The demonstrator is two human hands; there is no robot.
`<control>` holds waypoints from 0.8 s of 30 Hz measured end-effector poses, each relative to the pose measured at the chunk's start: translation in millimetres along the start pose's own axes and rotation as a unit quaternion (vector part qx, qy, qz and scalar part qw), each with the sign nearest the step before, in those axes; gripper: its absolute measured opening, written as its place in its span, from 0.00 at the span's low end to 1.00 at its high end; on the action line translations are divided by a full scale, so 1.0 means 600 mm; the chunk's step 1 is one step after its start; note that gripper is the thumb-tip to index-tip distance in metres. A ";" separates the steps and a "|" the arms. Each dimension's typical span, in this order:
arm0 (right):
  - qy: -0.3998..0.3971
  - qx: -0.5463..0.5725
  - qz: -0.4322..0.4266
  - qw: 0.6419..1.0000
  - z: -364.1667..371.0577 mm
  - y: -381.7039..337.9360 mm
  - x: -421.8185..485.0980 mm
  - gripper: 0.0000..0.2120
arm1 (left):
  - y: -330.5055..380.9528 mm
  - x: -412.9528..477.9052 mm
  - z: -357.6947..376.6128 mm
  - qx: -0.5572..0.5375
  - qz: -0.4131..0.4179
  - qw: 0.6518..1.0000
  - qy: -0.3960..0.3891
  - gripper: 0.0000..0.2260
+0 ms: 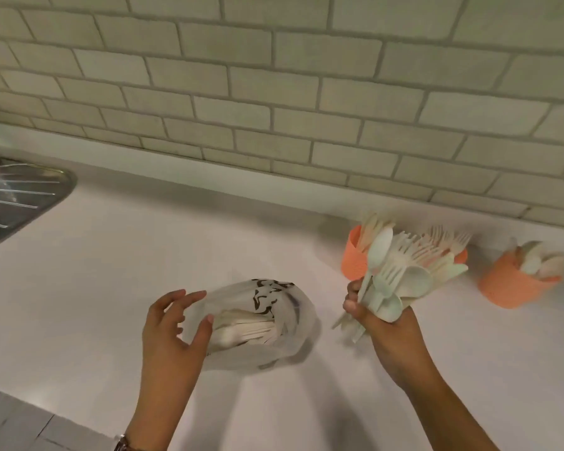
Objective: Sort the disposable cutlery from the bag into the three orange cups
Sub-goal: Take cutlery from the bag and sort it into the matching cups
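Observation:
A clear plastic bag (274,320) with black print lies on the white counter, pale cutlery still inside it. My left hand (173,327) cups the bag's left end, thumb and fingers spread around the opening. My right hand (385,323) grips a mixed bunch of cutlery (401,275), spoons and forks fanned upward. Behind that bunch stand two orange cups: the left cup (354,258) holds knives or spoons, the middle cup (463,255) is mostly hidden and holds forks. A third orange cup (515,284) at the right holds spoons.
A metal sink (17,203) with a wire rack sits at the far left. The tiled wall (274,92) runs behind the counter, close to the cups. The counter's front edge (62,415) shows at bottom left.

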State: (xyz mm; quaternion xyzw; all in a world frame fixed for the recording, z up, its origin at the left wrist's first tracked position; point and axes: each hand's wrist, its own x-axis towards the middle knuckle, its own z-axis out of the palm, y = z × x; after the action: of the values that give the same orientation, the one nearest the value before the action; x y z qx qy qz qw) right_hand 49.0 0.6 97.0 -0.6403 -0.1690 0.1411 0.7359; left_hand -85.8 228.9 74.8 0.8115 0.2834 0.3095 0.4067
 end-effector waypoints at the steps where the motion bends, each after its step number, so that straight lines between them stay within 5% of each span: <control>1: 0.029 -0.031 0.011 0.999 -0.018 0.015 -0.018 0.08 | 0.009 -0.004 0.009 -0.001 0.021 1.000 0.005 0.18; 5: 0.192 -0.158 0.081 0.965 -0.071 0.099 -0.075 0.06 | 0.046 -0.012 0.052 -0.038 0.076 0.995 -0.047 0.15; 11: 0.321 -0.166 0.128 0.924 -0.101 0.176 -0.093 0.05 | 0.082 -0.025 0.115 -0.076 0.118 0.980 -0.139 0.16; 24: 0.299 -0.116 0.113 0.940 -0.095 0.173 -0.102 0.11 | 0.101 -0.026 0.159 -0.116 0.140 0.958 -0.222 0.16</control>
State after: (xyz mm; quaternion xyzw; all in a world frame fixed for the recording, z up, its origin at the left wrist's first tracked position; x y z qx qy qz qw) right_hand 19.1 -61.8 -16.7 -0.7489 0.1175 0.0049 0.6521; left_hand -13.1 140.8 75.8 0.8388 0.0315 0.2065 0.5028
